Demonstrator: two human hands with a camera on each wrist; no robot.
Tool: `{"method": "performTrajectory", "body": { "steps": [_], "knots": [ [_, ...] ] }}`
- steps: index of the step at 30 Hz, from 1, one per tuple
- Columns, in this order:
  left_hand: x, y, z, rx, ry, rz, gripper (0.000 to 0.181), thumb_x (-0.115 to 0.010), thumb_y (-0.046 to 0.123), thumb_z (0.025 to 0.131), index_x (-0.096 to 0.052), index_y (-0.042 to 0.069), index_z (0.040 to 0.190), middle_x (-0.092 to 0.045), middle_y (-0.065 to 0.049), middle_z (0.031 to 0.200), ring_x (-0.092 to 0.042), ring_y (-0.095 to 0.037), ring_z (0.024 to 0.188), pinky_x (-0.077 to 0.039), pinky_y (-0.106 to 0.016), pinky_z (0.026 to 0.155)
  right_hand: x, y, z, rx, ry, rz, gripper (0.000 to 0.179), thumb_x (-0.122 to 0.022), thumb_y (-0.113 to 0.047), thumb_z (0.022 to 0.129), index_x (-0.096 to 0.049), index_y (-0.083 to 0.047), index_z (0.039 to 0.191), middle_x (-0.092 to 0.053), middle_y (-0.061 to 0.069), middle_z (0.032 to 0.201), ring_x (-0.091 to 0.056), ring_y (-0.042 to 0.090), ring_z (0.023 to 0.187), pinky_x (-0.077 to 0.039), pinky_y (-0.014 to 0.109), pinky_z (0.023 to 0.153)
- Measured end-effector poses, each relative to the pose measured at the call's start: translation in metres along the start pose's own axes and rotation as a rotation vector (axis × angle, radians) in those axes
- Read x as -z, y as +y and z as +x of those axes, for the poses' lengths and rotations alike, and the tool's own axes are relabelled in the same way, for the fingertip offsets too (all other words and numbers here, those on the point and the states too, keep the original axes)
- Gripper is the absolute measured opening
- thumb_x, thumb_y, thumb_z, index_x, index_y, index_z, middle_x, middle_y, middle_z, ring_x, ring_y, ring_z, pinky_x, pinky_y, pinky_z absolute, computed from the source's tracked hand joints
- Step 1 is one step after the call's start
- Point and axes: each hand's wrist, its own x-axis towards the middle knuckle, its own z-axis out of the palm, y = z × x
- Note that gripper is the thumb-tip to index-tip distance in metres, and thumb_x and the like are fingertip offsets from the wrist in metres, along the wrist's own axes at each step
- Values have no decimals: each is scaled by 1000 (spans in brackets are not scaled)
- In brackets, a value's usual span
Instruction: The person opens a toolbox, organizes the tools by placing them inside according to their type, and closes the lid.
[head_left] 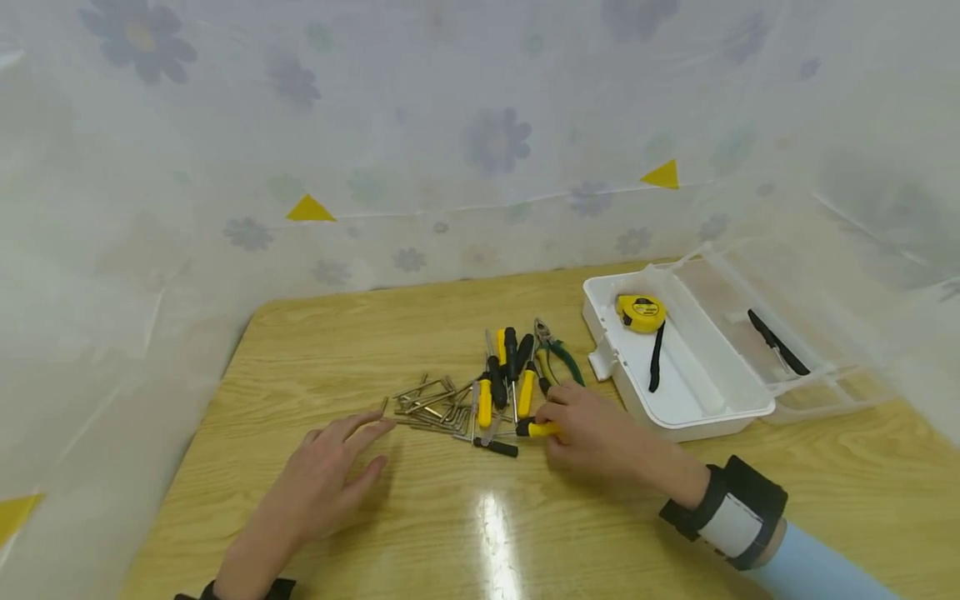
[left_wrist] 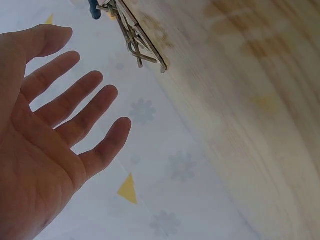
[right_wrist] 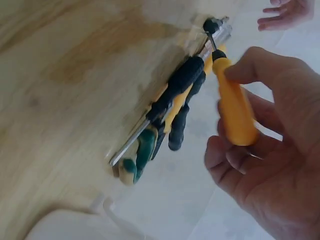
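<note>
In the head view my right hand pinches the yellow handle of a screwdriver between thumb and fingers. Its shaft points left across the tool pile, near a small black-handled screwdriver. My left hand hovers just left of a heap of brassy hex keys, and in the left wrist view its fingers are spread and hold nothing. Several yellow and black screwdrivers lie between the hex keys and green-handled pliers. The right hand partly covers the pliers' handles.
A white toolbox stands open on the right of the wooden table, holding a yellow tape measure with a black strap. A black knife lies in its clear lid. A flowered sheet hangs behind.
</note>
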Motion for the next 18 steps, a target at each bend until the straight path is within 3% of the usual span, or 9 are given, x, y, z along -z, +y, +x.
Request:
{"method": "performTrajectory", "body": {
  "steps": [6,11,15,18],
  "knots": [
    [1,0,2,-19,-7,3,46,-76,23,92,-64,19,137,-66,-10,135,-67,-31,119,-55,-55,85,12,12,-9,4,228,152,20,-82,-7,79,-67,-13,90,-60,-5,88,-51,5,77,-49,20,64],
    [3,2,1,-5,-16,-4,45,-75,22,92,-65,19,136,-67,-10,135,-67,-31,119,-55,-55,85,22,18,-12,-15,398,286,27,-83,1,78,-70,-11,97,-72,-1,88,-58,3,69,-53,20,59],
    [4,4,0,5,-23,-3,45,-75,22,93,-65,19,136,-66,-10,136,-67,-32,119,-55,-55,85,31,21,-14,-97,508,399,33,-83,4,80,-72,-9,108,-74,1,89,-58,0,65,-50,17,56],
    [5,5,0,9,-27,0,45,-75,21,93,-65,18,136,-66,-10,136,-66,-32,119,-55,-56,85,38,23,-14,-159,550,530,39,-75,5,88,-66,-4,125,-73,7,92,-65,-1,72,-51,15,60]
  ]
}}
